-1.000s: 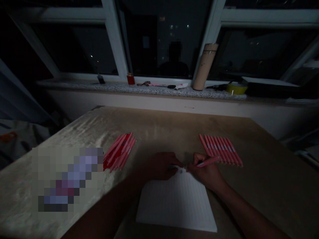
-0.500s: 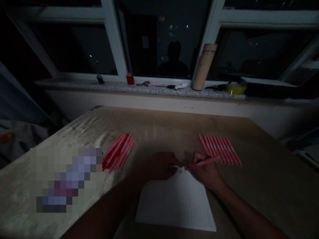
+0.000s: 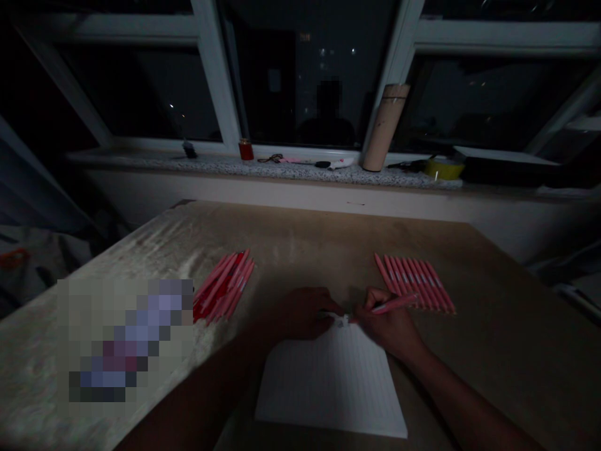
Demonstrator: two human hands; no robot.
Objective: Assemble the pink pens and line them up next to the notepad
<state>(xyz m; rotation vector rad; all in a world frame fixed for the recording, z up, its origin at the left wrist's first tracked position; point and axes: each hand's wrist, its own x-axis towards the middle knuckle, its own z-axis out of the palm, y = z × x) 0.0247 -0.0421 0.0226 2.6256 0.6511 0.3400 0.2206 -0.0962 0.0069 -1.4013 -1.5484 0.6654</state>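
Note:
A sheaf of white lined paper (image 3: 331, 382) lies on the table in front of me. My left hand (image 3: 307, 313) is at its top left edge, thumb and forefinger closing on the edge there. In my right hand (image 3: 387, 322) is a slim pink pen (image 3: 394, 304), slanted with its rear end to the right. Its tip is hidden by the fingers near the paper's top edge, where small dark marks show. Right of this hand, several matching pink pens (image 3: 416, 282) lie side by side in a row. A looser pile of pink pens (image 3: 225, 285) lies left, over something red.
A blurred-out bluish object (image 3: 136, 338) lies on the table (image 3: 300, 244) at left. On the windowsill (image 3: 206, 164) stand a red jar (image 3: 245, 150), a tall tan cylinder (image 3: 385, 128) and a yellow tape roll (image 3: 444, 168). The room is dim.
Almost nothing differs. The rear end of the pen in my right hand has shifted very slightly right; my left hand and the paper stay put.

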